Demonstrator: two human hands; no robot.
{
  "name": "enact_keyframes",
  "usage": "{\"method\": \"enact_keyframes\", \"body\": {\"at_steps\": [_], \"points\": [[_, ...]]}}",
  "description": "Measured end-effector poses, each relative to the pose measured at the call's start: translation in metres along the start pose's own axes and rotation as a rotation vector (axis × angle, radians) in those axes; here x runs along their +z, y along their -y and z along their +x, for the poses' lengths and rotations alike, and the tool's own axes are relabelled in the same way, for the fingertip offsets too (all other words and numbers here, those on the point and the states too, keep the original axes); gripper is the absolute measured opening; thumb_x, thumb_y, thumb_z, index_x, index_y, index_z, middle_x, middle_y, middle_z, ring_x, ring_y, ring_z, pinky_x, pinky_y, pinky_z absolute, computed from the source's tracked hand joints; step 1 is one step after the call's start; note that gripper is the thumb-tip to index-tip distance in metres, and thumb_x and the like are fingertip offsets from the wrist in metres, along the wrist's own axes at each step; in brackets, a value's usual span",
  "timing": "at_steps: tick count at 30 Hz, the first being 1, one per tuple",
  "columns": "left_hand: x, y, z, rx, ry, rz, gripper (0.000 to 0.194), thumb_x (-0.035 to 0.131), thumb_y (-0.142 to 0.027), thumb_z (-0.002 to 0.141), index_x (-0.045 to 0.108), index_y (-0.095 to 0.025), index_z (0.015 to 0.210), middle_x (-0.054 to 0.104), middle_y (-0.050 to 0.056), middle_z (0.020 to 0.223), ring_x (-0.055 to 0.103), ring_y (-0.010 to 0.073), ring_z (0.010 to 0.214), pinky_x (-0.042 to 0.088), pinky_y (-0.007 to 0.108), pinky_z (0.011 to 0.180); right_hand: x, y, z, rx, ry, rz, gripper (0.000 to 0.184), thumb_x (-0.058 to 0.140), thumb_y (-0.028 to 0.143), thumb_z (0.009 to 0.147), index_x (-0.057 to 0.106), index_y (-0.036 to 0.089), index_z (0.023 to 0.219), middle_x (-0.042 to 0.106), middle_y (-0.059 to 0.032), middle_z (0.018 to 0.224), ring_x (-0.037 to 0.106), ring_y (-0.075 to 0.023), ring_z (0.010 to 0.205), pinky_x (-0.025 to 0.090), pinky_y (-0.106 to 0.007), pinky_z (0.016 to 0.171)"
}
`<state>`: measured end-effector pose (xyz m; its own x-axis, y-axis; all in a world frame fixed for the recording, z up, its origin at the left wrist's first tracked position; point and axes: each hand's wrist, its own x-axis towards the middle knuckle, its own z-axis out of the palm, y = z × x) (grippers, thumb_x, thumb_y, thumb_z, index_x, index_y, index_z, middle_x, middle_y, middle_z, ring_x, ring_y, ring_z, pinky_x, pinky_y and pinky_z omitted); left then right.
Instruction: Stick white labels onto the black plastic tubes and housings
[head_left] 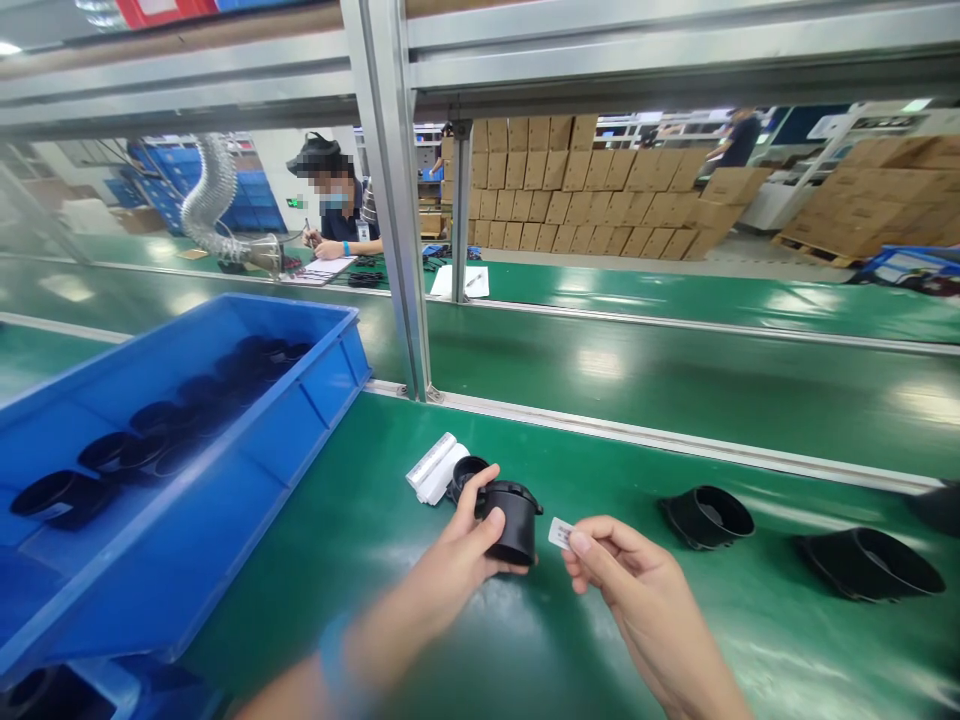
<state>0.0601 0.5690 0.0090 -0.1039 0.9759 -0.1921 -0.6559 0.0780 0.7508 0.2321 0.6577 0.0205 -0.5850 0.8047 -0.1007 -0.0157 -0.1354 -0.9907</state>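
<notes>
My left hand is wrapped round a black cylindrical plastic part, which has a flanged rim at its top. Between thumb and fingertips, my right hand pinches a small white label, close to the right side of the part but apart from it. Just behind my left hand lies a roll of white labels, and next to it another black round part is half hidden by my fingers.
Two black ring-shaped parts stand to the right on the green table. At left, a blue bin holds several more. A metal post rises behind the bench. Across from me sits a person writing; stacked cartons stand beyond.
</notes>
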Motion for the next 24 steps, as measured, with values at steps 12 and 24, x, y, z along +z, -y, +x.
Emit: {"method": "enact_keyframes", "body": {"at_steps": [12,24], "points": [[0.004,0.010,-0.003,-0.041,0.034,-0.054,0.076,0.061,-0.051,0.090,0.015,-0.027,0.146,0.055,0.010,0.115,0.064,0.0203,0.089,0.046,0.037,0.083,0.005,-0.003,-0.001,0.098,0.053,-0.110,0.044,0.070,0.059,0.083,0.064,0.017,0.071,0.054,0.0000,0.064,0.046,-0.0135,0.059,0.039,-0.022,0.055],[-0.003,0.008,-0.013,0.063,0.043,0.411,0.060,0.045,-0.053,0.098,0.020,-0.033,0.149,0.049,0.008,0.134,0.049,0.0230,0.119,0.032,0.042,0.108,0.019,0.020,-0.011,0.098,0.030,-0.150,0.039,0.068,0.056,0.084,0.063,0.019,0.072,0.056,0.0007,0.066,0.043,-0.0125,0.057,0.037,-0.022,0.053]]}}
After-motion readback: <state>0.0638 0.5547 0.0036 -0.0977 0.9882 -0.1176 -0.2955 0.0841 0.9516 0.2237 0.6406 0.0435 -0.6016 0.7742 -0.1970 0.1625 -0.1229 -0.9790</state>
